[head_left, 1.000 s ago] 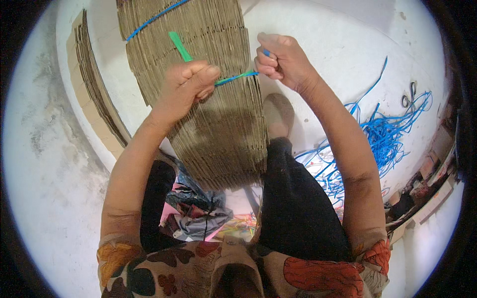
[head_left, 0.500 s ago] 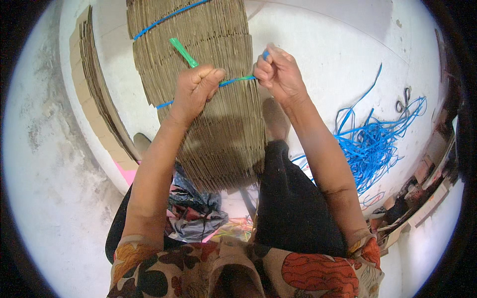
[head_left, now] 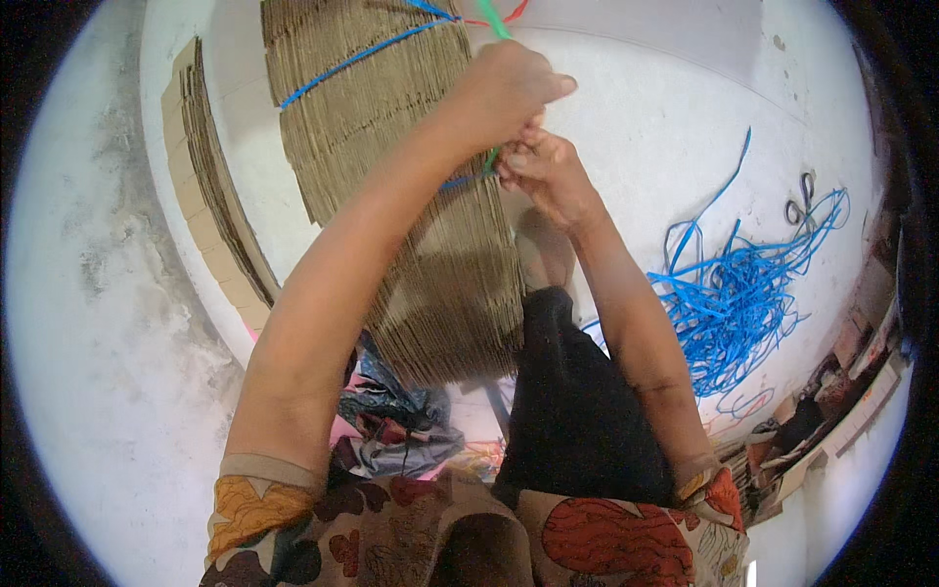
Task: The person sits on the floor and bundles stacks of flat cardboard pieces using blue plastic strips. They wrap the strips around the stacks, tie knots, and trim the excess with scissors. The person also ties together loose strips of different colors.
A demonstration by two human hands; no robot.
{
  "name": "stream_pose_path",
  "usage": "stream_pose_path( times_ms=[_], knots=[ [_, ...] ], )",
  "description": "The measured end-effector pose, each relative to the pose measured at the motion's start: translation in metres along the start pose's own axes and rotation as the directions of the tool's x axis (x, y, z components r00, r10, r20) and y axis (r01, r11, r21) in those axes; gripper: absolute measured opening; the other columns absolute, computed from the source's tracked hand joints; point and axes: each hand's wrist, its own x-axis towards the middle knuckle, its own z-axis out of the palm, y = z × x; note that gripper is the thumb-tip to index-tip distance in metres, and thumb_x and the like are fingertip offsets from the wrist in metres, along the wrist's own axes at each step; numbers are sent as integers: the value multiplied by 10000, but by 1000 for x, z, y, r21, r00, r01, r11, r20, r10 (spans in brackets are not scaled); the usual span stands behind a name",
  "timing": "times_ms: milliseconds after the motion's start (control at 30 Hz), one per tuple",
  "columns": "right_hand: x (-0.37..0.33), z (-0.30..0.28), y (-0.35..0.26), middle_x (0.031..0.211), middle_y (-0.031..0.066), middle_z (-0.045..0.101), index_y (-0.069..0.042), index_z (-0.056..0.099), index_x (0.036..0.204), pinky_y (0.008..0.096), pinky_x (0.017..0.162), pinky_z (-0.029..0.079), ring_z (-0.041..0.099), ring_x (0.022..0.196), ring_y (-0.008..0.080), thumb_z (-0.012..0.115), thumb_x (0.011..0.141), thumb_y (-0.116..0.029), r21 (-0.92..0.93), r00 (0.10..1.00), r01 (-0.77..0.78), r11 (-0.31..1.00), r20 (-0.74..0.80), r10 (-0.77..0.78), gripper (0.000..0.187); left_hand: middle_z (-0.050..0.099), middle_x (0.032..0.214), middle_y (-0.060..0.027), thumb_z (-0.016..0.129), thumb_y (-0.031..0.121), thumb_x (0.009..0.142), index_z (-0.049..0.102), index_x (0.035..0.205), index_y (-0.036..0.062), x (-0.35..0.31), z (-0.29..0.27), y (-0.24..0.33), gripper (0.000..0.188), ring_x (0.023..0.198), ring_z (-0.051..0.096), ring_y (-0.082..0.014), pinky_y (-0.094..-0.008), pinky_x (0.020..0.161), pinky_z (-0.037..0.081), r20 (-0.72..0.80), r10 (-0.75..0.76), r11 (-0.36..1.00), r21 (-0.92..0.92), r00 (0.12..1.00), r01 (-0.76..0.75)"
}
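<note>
Between my legs lies a long stack of folded brown cardboard sheets [head_left: 445, 264], set on edge. One blue strap [head_left: 362, 64] crosses its far part, and another blue strap [head_left: 457, 183] shows beneath my hands. My left hand [head_left: 509, 93] is closed on a green plastic strap [head_left: 494, 18], whose end sticks out beyond the fist. Just below it, at the stack's right edge, the fingers of my right hand [head_left: 550, 176] pinch the strap where green and blue meet. The exact join is hidden by the fingers.
A tangled heap of blue strapping [head_left: 738, 303] lies on the floor to the right, with dark-handled scissors [head_left: 800, 199] beside it. More flat cardboard [head_left: 210, 186] stands at the left. Crumpled dark plastic [head_left: 401, 430] lies near my legs.
My left hand has swung right and away across the stack, pulling the green strap over to my right hand. The right hand has dropped slightly nearer.
</note>
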Motion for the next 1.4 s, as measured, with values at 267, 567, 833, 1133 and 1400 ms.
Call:
stream_pose_path(
  times_ms=[267,567,833,1133,1400],
  knots=[
    [2,-8,0,733,60,581,31,586,867,246,602,439,532,637,126,598,801,-96,109,998,-47,993,36,43,144,599,692,-51,564,170,807,642,999,41,-24,-12,5,244,510,528,-86,-214,466,407,-531,-48,961,-257,846,-107],
    [-2,10,9,724,48,586,28,630,857,246,631,443,531,650,129,605,796,-84,-106,980,173,979,-81,-182,130,613,927,-156,597,92,737,605,1097,111,26,27,30,361,891,587,-276,-372,770,470,-115,258,954,-125,959,-272],
    [3,-4,9,809,67,592,45,537,1048,250,645,456,547,676,128,555,810,-41,-31,992,125,992,6,-124,254,582,948,-119,624,194,719,588,1095,125,-62,2,-12,383,891,552,-298,-375,774,432,1,3,976,219,1000,-3],
    [-7,14,-21,718,15,557,-1,309,1346,232,679,425,523,667,99,587,807,-132,-287,991,125,950,89,-103,621,570,714,-116,579,223,749,595,695,86,-72,14,-16,149,712,561,-306,-407,635,435,-160,102,984,161,982,-76],
    [-11,15,1,747,33,591,-13,499,1118,244,655,452,550,694,99,594,780,-41,-112,987,104,988,-110,-116,352,568,586,-24,601,96,769,631,740,14,-79,36,-18,91,514,519,-116,-267,481,398,-222,-451,828,-465,864,313]
  ],
)
